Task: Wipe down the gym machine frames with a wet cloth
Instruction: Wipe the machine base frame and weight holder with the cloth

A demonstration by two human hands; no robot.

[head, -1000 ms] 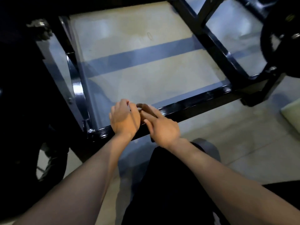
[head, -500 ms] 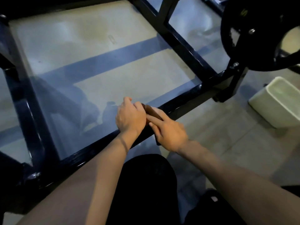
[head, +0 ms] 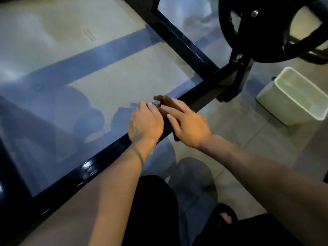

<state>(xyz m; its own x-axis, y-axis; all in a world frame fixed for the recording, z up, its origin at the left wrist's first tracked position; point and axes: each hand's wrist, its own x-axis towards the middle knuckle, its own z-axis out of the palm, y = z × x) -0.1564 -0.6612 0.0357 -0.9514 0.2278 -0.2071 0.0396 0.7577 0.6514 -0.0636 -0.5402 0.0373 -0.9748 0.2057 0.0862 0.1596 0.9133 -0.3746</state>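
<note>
L hand point(head: 144, 122) curled over black base rail point(head: 85, 170), grip unclear | brown cloth point(head: 168, 105) on rail mid-span, under R hand point(head: 190, 126), fingers straight & spread, pressing | progress: rail glossy left of hands; far-right stretch, cross rail point(head: 182, 43) likely left | upright post point(head: 241, 75) blocks run at right corner; pale bin point(head: 292, 96) nr on floor

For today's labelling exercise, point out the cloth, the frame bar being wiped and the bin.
cloth point(head: 170, 103), head view, brown fold showing between the hands
frame bar point(head: 92, 166), head view, glossy top face left of the hands
bin point(head: 291, 110), head view, pale outer side wall
</note>
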